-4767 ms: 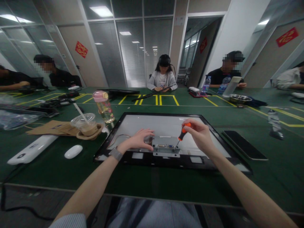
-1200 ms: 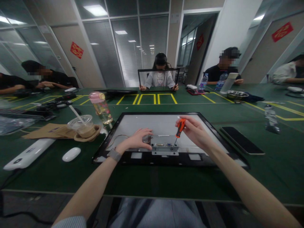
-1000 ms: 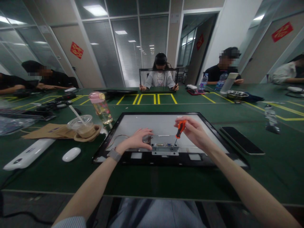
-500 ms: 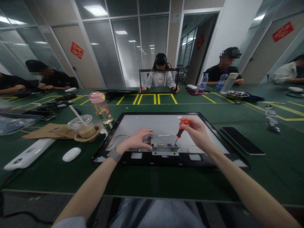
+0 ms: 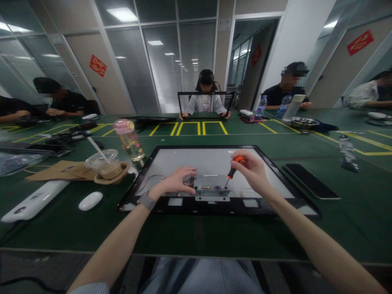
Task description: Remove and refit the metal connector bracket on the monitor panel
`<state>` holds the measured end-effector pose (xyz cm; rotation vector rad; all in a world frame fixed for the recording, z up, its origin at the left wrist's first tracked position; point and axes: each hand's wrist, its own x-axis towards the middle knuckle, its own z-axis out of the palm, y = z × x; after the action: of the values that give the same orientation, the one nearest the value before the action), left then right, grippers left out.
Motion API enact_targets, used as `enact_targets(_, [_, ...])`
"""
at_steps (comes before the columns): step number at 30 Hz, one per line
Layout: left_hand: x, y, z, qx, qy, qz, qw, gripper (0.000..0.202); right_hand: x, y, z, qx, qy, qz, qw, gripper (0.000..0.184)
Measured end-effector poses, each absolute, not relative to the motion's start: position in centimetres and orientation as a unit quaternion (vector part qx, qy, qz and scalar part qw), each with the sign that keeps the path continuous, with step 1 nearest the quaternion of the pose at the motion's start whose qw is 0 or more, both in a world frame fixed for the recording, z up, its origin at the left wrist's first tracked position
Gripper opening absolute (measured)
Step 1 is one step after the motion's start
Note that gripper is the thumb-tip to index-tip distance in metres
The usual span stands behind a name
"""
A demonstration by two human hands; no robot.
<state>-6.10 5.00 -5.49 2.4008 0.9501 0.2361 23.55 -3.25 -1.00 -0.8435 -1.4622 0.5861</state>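
Observation:
In front of me a display panel (image 5: pixel 208 160) lies face down, with a pale back and a black frame. Near its front edge stands a metal bracket (image 5: pixel 212 198) with video ports along it. My right hand (image 5: pixel 249 167) pinches the handle of an orange and black screwdriver (image 5: pixel 234 167). The tool leans slightly, its tip reaching the right part of the bracket by the ports. My left hand (image 5: pixel 177 181) rests at the bracket's left end, fingers stretched out and thumb against its edge. Whether the fingers press on it is hard to see.
A phone (image 5: pixel 310 181) lies right of the panel. To the left are a pink-lidded bottle (image 5: pixel 130 139), a plastic cup (image 5: pixel 104 161), a white mouse-shaped case (image 5: pixel 90 201) and a long white device (image 5: pixel 35 202). Across the table a person holds up a black frame (image 5: pixel 206 94).
Both hands and the screwdriver stay almost in place at the bracket. The view shifts slightly. Across the table, the black frame in the other person's hands tilts a little.

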Motion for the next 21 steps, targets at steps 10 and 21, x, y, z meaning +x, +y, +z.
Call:
enact_targets(10, [-5.93,4.78,-5.32,0.892,0.357,0.092,0.263,0.076,23.44,-3.39,-1.2,-0.359,-0.63,0.295,0.622,0.019])
enact_targets(21, [-5.94,4.78,-5.28,0.892,0.355,0.088,0.266,0.075,23.68,-3.13,-1.53,-0.328,-0.628,0.363,0.605,0.032])
